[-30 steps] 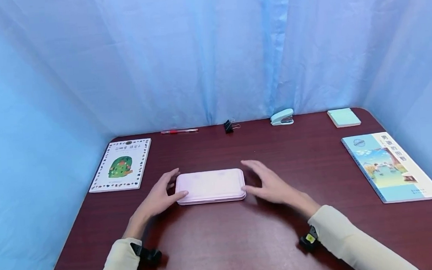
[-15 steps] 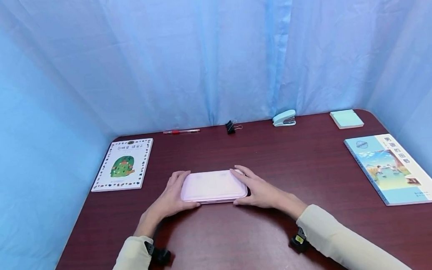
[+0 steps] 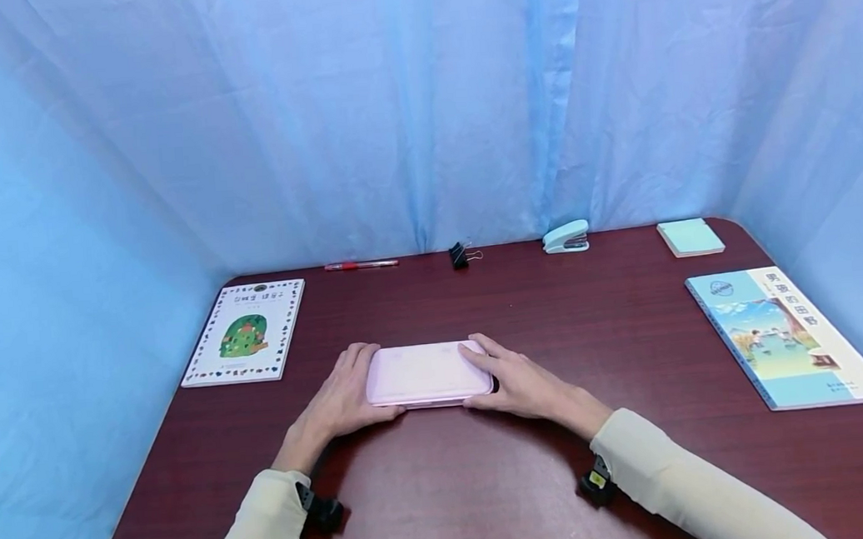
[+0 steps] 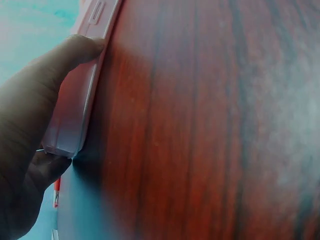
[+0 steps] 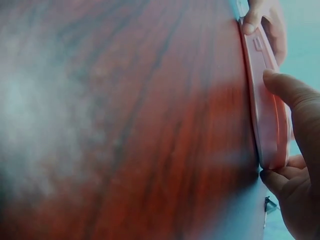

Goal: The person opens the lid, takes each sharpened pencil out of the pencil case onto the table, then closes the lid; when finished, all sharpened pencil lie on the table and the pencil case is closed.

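At the centre of the dark red worktop (image 3: 491, 482) a flat pink case (image 3: 425, 373) is lying, and it is gripped at both short ends. The left hand (image 3: 339, 401) is curled round the 9 o'clock end, with the thumb pressed along the near edge and the fingers wrapped over the far corner. The right hand (image 3: 514, 381) is clasped on the 3 o'clock end in the same way, its fingers laid over the lid. In the wrist views the case's rim is seen pinched between thumb and fingers, its underside resting on the wood.

Nothing is found close around the case. Well apart at 10 o'clock a white picture book (image 3: 245, 332) is laid flat. Along the far edge, from 11 to 1 o'clock, a red pen (image 3: 360, 264), a black binder clip (image 3: 460, 256), a pale green stapler (image 3: 566, 237) and a green pad of sticky notes (image 3: 689, 237) are lined up. At 3 o'clock a blue book (image 3: 785, 335) is placed. Blue curtain (image 3: 420, 103) is hung behind.
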### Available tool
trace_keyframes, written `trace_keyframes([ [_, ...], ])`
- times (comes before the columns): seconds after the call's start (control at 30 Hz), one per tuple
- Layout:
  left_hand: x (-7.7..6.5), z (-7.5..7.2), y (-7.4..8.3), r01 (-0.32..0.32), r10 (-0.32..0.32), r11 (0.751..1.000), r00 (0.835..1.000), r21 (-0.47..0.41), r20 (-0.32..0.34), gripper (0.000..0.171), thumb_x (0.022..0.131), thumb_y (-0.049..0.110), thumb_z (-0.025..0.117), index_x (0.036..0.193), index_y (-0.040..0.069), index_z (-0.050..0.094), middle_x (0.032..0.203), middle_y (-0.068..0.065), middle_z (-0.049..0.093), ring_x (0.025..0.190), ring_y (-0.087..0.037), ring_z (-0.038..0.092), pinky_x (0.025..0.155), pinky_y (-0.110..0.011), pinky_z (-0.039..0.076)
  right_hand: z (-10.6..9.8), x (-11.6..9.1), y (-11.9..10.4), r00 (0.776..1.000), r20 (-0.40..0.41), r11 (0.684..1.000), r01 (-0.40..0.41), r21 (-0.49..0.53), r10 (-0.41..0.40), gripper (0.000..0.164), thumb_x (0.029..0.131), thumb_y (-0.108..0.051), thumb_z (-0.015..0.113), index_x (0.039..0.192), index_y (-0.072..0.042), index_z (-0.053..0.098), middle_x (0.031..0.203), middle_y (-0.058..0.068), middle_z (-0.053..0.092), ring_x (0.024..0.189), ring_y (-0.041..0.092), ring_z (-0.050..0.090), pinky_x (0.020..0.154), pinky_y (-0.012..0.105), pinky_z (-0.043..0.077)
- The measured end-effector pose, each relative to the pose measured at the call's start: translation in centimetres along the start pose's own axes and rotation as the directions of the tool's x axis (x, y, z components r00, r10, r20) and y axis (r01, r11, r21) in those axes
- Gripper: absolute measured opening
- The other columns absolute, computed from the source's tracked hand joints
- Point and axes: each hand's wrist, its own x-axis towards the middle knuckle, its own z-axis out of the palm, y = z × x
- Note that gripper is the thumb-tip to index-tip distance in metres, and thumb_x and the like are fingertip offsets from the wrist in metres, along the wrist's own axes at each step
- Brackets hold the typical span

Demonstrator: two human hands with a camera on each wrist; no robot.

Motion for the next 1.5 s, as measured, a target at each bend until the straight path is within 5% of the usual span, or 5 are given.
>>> trace_keyframes([
  [0.4, -0.1, 0.3, -0.2, -0.02, 0.021, 1.0, 0.999, 0.024, -0.04, 0.093, 0.059, 0.062, 0.071, 0.127, 0.004, 0.043, 0.119, -0.008, 0.044, 0.107, -0.021, 0.043, 0.091, -0.036, 0.04, -0.1, 0.1, 0.3, 0.998, -0.022, 0.998, 0.058, -0.038, -0.059, 0.075, 0.08, -0.051, 0.064, 0.14, -0.012, 0.041, 0.141, 0.014, 0.037, 0.109, 0.025, 0.054, 0.09, 0.037, 0.044],
  [0.93, 0.0, 0.2, 0.2, 0.008, -0.008, 1.0, 1.0, 0.022, -0.021, 0.094, 0.059, 0.061, 0.071, 0.128, 0.004, 0.042, 0.119, -0.007, 0.043, 0.107, -0.021, 0.042, 0.09, -0.036, 0.042, 0.0, 0.0, 0.2, 0.998, -0.034, 0.998, 0.048, -0.039, -0.049, 0.074, 0.079, -0.049, 0.066, 0.139, -0.012, 0.042, 0.139, 0.014, 0.038, 0.107, 0.024, 0.054, 0.087, 0.037, 0.045],
  [1.23, 0.1, 0.0, 0.8, -0.009, 0.013, 0.999, 0.998, 0.051, -0.066, 0.098, 0.06, 0.064, 0.071, 0.129, 0.0, 0.041, 0.12, -0.012, 0.043, 0.108, -0.025, 0.042, 0.086, -0.038, 0.045, -0.3, 0.3, -0.1, 1.0, -0.024, 0.998, 0.015, -0.057, -0.016, 0.074, 0.079, -0.048, 0.066, 0.139, -0.013, 0.042, 0.14, 0.015, 0.036, 0.108, 0.025, 0.053, 0.088, 0.038, 0.044],
  [1.5, 0.1, 0.4, 1.0, 0.035, -0.033, 0.998, 0.999, 0.059, -0.04, 0.1, 0.058, 0.066, 0.069, 0.128, 0.001, 0.041, 0.121, -0.012, 0.043, 0.11, -0.025, 0.041, 0.09, -0.037, 0.043, 0.0, 0.0, 0.0, 1.0, -0.016, 0.998, 0.009, -0.055, -0.01, 0.075, 0.079, -0.052, 0.064, 0.14, -0.014, 0.041, 0.142, 0.015, 0.036, 0.111, 0.028, 0.053, 0.089, 0.039, 0.044],
])
